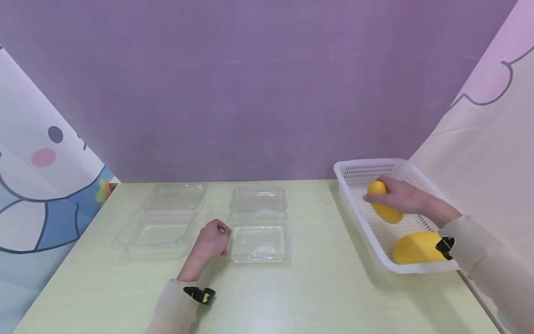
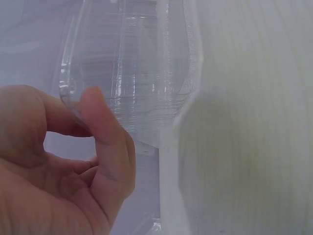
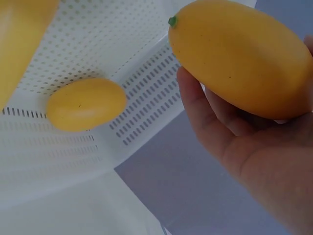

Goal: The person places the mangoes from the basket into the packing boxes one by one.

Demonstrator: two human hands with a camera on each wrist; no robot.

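My right hand (image 1: pixel 398 197) grips a yellow-orange mango (image 3: pixel 244 58) above the inside of a white perforated basket (image 1: pixel 363 232). A small green stem tip shows at one end of this mango in the right wrist view. Another mango (image 1: pixel 417 248) lies at the basket's near end, partly behind the sleeve. A smaller-looking mango (image 3: pixel 87 104) rests near a basket corner in the right wrist view. My left hand (image 1: pixel 212 239) pinches the left rim of the smaller clear plastic box (image 1: pixel 258 243) between thumb and finger. That box sits on the table with its lid folded back.
A larger clear plastic box (image 1: pixel 154 232), also with its lid laid back, stands left of my left hand. The pale table (image 1: pixel 317 287) meets a purple wall (image 1: pixel 267 93) at the back. The basket stands at the table's right edge, beside a printed side panel (image 1: pixel 492 153).
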